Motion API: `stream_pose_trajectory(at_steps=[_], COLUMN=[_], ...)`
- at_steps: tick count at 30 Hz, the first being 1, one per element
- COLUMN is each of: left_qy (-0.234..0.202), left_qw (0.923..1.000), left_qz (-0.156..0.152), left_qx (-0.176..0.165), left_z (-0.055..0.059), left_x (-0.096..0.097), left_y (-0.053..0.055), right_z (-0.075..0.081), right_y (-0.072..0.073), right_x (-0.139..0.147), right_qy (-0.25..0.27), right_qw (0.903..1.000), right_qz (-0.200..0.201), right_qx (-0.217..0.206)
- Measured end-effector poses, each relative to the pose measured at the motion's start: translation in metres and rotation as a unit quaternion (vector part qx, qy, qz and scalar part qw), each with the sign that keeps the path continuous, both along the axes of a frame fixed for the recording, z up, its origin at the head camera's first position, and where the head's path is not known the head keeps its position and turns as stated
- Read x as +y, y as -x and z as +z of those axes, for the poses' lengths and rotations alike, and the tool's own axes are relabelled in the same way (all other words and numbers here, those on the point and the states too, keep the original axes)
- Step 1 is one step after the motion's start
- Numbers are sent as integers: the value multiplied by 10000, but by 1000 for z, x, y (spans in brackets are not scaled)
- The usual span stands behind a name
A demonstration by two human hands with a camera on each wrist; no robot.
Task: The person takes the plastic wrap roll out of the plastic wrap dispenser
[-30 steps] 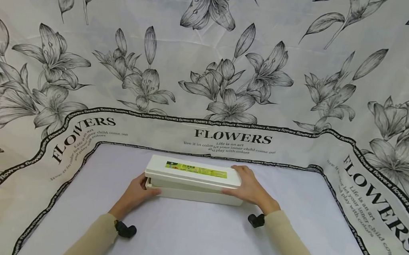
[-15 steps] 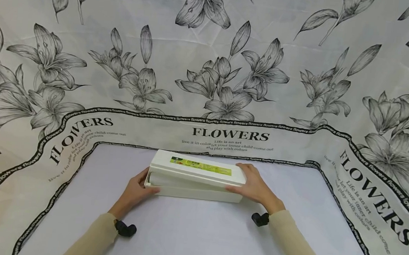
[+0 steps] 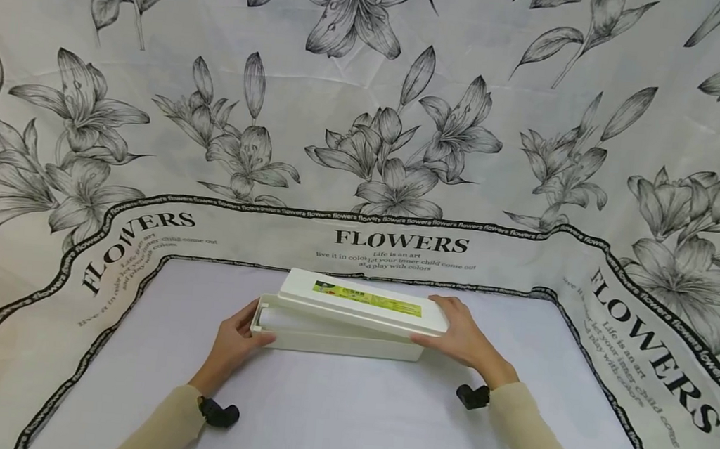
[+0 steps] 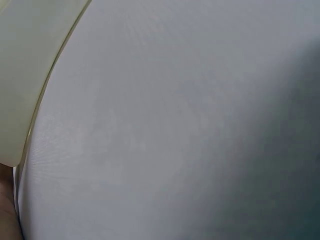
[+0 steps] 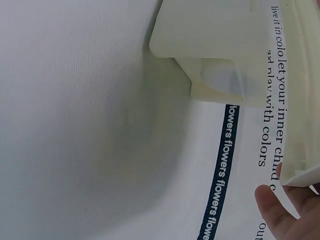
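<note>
A long white plastic box (image 3: 338,345) sits toward the back of the table, its lid off-set and tilted above it. The lid (image 3: 301,287) bears a yellow-green label and is higher at its left end. My left hand (image 3: 233,341) grips the box's left end, thumb on the front wall. At the lid's right end my right hand (image 3: 462,335) holds it, thumb along the front edge. Through the gap on the left, a white item (image 3: 283,318) shows inside the box; the lid covers the rest. In the right wrist view, the box end (image 5: 215,80) has a rounded cut-out.
A white cloth (image 3: 345,414) covers the table, with a black printed border strip (image 3: 394,280) at the back. Behind it hangs a flower-printed fabric (image 3: 399,136). Small black wrist cameras (image 3: 218,413) sit on both sleeves.
My right hand has drawn the lid to the right, and its left end has tilted up off the box. More of the inside shows at the left. My left hand keeps its hold.
</note>
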State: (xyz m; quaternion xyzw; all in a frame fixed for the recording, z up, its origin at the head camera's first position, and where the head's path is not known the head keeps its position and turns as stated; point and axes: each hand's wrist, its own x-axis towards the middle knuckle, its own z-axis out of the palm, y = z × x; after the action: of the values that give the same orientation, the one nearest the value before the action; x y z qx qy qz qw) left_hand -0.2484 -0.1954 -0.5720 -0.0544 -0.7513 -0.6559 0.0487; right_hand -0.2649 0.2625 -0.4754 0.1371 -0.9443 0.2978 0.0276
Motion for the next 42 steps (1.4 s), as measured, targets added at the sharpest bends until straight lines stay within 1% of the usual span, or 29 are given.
stream_pose_trajectory(at_steps=[3, 6, 9, 12, 15, 19, 21, 28, 35, 42], left_qy=[-69, -13, 124, 241, 324, 403, 357, 207, 55, 149], left_qw=[9999, 10000, 9996, 9986, 9976, 9966, 9966, 9965, 9971, 9973], left_qz=[-35, -86, -183, -263, -299, -307, -286, -344, -302, -252], left_qx=[80, 10, -175, -380, -540, -653, -692, -730, -696, -673], left_z=[-2, -2, 0, 4, 6, 9, 10, 9, 9, 7], left_x=[2, 2, 0, -2, -3, -3, -3, -3, -3, -3], left_y=[0, 1, 2, 2, 3, 2, 2, 2, 3, 4], right_z=[1, 2, 4, 6, 8, 8, 6, 5, 6, 6], right_y=[-2, -3, -4, -5, -6, -9, -11, -20, -24, -28], right_x=[6, 10, 14, 18, 23, 31, 35, 48, 61, 71], right_qy=[-42, -61, -128, -181, -208, -151, -109, -148, 82, 101], right_qw=[10000, 9999, 9999, 9998, 9997, 9996, 9996, 9994, 9991, 9983], right_qz=[-38, -25, -28, -40, -93, -135, -158, -266, -357, -524], right_qx=[42, 87, 84, 86, 100, 172, 201, 148, 232, 227])
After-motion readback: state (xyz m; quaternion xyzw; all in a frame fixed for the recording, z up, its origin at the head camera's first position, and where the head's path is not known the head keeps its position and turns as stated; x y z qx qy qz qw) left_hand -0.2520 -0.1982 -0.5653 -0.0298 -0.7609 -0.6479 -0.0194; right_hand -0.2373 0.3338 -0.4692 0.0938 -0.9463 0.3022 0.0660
